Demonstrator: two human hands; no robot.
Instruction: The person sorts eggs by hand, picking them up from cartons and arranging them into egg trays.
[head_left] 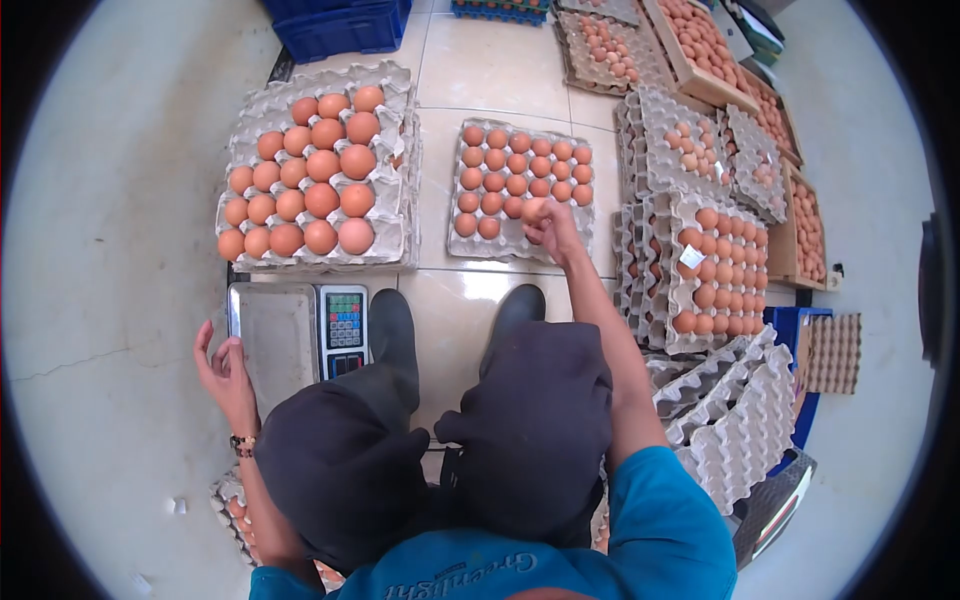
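My right hand [556, 238] is over the near side of an egg tray [470, 246] on the floor, its fingers closed around a light brown egg [535, 209]. Rows of brown eggs fill much of that tray, and the hand hides some of its front cups. At the left edge of a digital scale [275, 330], my left hand [228, 378] has bent fingers that stand apart with nothing in them. The scale's keypad [346, 318] faces up beside my boot. Beyond the scale rises a stack of grey trays [385, 240] with large brown eggs on top.
On the right are stacked egg trays [652, 275], leaning grey trays [735, 430] and wooden crates of eggs [808, 230]. A blue crate [345, 30] stands at the back left. More eggs [240, 510] lie in a tray behind my left arm. My boots [392, 335] rest on the tiles.
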